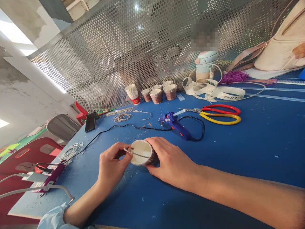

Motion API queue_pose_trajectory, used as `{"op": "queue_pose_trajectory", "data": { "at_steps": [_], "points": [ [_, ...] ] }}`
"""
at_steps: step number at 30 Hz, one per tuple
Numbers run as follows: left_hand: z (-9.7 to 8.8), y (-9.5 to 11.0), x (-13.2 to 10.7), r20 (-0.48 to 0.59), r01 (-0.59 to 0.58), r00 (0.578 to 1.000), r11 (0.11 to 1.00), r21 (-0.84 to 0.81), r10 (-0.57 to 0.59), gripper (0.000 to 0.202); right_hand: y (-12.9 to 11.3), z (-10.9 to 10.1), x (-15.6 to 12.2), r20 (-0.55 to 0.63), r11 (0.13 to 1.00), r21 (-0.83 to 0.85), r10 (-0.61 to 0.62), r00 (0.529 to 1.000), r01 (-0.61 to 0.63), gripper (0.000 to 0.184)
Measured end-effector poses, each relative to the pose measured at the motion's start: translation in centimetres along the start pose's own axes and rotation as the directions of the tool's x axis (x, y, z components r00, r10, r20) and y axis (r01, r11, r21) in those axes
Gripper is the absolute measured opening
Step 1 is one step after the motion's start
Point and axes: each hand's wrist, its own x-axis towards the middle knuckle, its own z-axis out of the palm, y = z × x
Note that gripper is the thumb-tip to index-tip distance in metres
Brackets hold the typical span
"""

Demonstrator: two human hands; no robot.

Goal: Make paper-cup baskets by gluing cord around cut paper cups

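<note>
— Nearest the lens, what do we see?

— Forearms first, mine, crossing the lower frame over the blue desk (250,143). At lower centre, my right hand (170,162) is wrapped round the side of a small paper cup (142,152) lying on its side, mouth toward the camera, fingers curled shut on its wall. My left hand (111,165) is closed too, thumb and fingertips pinching one end of a thin braided cord (137,154) that runs across the cup's open mouth.

— And beyond the hands?

— Just above the cup, at centre frame, a blue glue gun (177,124) lies on the desk, its black cable (119,126) trailing left. Right of it, red-and-yellow scissors (220,114) lie flat. Farther up, against the perforated metal screen (119,54), stand a stack of paper cups (133,93) and several decorated cups (159,93), close together. White ribbon (212,90) is coiled at upper right, with a purple tassel (234,76) beside it and a cream bag (281,47) in the corner. A black phone (90,121) rests at the desk's left edge.
</note>
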Motion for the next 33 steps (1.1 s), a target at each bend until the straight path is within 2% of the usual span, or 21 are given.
{"op": "queue_pose_trajectory", "data": {
  "at_steps": [22, 33],
  "points": [
    [-0.11, -0.59, -0.32, 0.018, -0.004, 1.000, 1.000, 0.004, 0.004, 0.011, -0.14, 0.20, 0.08, 0.015, 1.000, 0.007, 0.001, 1.000, -0.001, 0.048],
    [-0.24, -0.80, -0.55, 0.026, -0.052, 0.998, 0.998, 0.029, 0.051, 0.011, -0.04, 0.07, -0.07, 0.021, 1.000, -0.001, -0.004, 1.000, 0.004, 0.048]
  ]
}}
